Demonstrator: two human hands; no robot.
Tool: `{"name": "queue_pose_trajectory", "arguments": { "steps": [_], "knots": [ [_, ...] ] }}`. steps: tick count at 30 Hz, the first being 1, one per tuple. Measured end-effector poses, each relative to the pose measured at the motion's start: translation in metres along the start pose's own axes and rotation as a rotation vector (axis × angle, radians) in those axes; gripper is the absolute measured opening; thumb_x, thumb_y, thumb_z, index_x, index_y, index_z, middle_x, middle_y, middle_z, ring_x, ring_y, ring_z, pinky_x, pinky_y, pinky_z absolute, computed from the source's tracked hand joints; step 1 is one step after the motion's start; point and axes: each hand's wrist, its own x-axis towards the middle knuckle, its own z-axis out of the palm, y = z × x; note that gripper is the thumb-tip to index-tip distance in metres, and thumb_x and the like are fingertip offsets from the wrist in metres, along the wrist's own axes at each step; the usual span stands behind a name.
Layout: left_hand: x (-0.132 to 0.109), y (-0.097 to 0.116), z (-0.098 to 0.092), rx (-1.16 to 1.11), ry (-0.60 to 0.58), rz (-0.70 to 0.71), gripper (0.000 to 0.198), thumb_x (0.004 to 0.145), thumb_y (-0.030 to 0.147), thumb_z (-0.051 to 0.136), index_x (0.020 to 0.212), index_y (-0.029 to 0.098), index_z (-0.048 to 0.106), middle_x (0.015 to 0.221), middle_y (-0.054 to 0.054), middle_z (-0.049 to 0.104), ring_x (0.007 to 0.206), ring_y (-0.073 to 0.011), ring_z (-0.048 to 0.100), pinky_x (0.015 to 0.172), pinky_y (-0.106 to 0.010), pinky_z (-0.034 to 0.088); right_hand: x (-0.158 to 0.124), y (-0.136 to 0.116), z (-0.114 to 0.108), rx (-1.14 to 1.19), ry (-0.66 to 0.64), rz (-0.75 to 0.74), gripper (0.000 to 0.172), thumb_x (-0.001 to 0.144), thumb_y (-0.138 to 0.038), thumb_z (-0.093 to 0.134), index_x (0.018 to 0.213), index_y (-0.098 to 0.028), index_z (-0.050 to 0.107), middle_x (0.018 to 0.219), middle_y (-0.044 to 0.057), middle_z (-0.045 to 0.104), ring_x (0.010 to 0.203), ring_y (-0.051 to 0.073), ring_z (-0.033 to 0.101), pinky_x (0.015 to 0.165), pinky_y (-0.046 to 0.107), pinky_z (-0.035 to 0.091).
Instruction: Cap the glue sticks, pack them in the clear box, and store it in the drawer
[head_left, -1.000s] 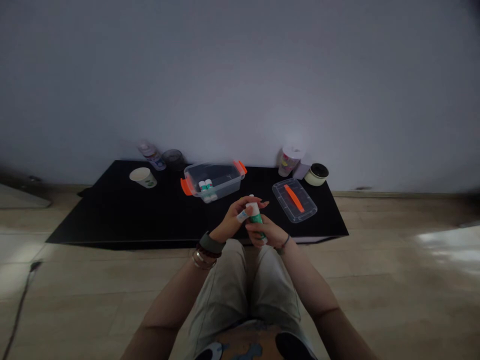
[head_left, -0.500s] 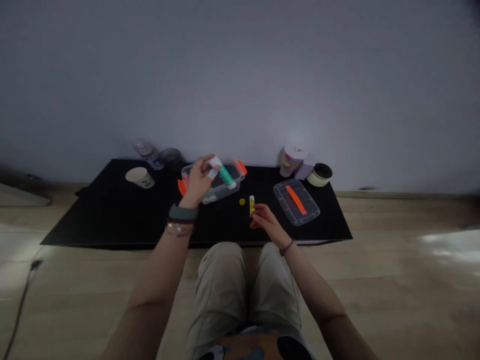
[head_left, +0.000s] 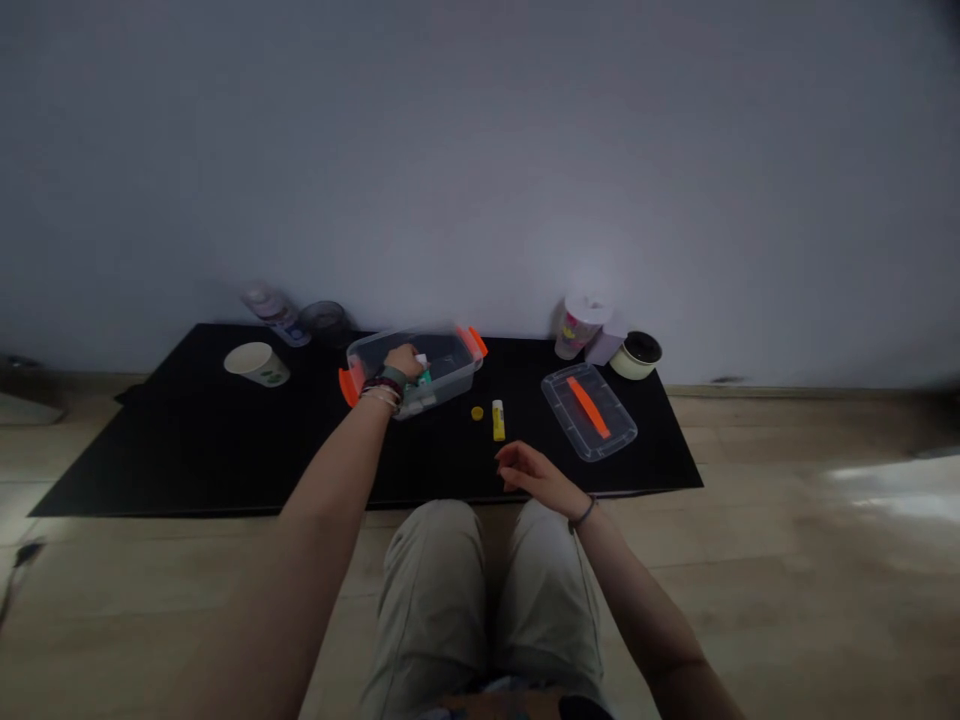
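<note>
My left hand (head_left: 403, 362) reaches down into the clear plastic box (head_left: 453, 382) with orange latches. Its fingers are closed on a green and white glue stick (head_left: 424, 378), partly hidden by the hand. On the black table stands or lies a small yellow glue stick (head_left: 499, 421) with its white end bare; I cannot tell which. Its yellow cap (head_left: 477, 413) rests just to the left. My right hand (head_left: 531, 472) hovers near the table's front edge, just below the yellow glue stick, holding nothing, fingers loosely bent and apart from the thumb.
The box's clear lid (head_left: 589, 412) with an orange handle lies at the right. Behind it stand a lidded plastic cup (head_left: 576, 328), a pale box (head_left: 606, 344) and a cream pot (head_left: 636, 358). At the left are a paper cup (head_left: 258, 365), a spray can (head_left: 276, 314) and a dark jar (head_left: 325, 324).
My left hand has lowered the green and white glue stick from above the box into it. My right hand has let go of the yellow glue stick and drawn back toward me.
</note>
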Motion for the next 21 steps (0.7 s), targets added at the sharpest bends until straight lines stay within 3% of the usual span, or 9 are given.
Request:
{"name": "queue_pose_trajectory", "arguments": {
  "steps": [6, 16, 19, 21],
  "knots": [
    [0.01, -0.007, 0.008, 0.142, -0.053, 0.008, 0.039, 0.075, 0.03, 0.069, 0.104, 0.005, 0.07, 0.109, -0.028, 0.07, 0.107, -0.0385, 0.066, 0.088, -0.041, 0.051, 0.001, 0.007, 0.0, 0.021, -0.017, 0.019, 0.04, 0.08, -0.048, 0.072, 0.102, -0.019, 0.057, 0.09, -0.002, 0.056, 0.072, 0.008, 0.058, 0.07, 0.025, 0.051],
    [0.004, -0.008, 0.012, 0.239, -0.095, 0.062, 0.035, 0.072, 0.024, 0.068, 0.103, 0.007, 0.071, 0.109, -0.027, 0.071, 0.104, -0.0386, 0.067, 0.085, -0.042, 0.053, -0.001, 0.015, -0.004, 0.026, -0.009, 0.008, 0.042, 0.08, -0.051, 0.072, 0.102, -0.019, 0.057, 0.086, -0.002, 0.057, 0.07, 0.008, 0.057, 0.069, 0.024, 0.05],
    [-0.002, -0.003, 0.003, 0.245, -0.07, 0.074, 0.039, 0.076, 0.023, 0.065, 0.113, 0.009, 0.067, 0.116, -0.025, 0.069, 0.108, -0.0377, 0.066, 0.087, -0.043, 0.052, -0.003, 0.018, -0.005, 0.018, -0.014, 0.005, 0.041, 0.08, -0.052, 0.072, 0.102, -0.02, 0.057, 0.086, -0.002, 0.058, 0.071, 0.009, 0.058, 0.07, 0.025, 0.051],
    [-0.013, 0.006, -0.005, 0.21, 0.02, 0.113, 0.043, 0.084, 0.027, 0.06, 0.125, 0.012, 0.06, 0.127, -0.023, 0.063, 0.116, -0.0358, 0.062, 0.092, -0.043, 0.051, -0.002, 0.022, -0.007, -0.007, 0.0, -0.009, 0.038, 0.081, -0.05, 0.07, 0.101, -0.02, 0.058, 0.087, -0.002, 0.059, 0.072, 0.01, 0.058, 0.07, 0.026, 0.051]
  ]
}}
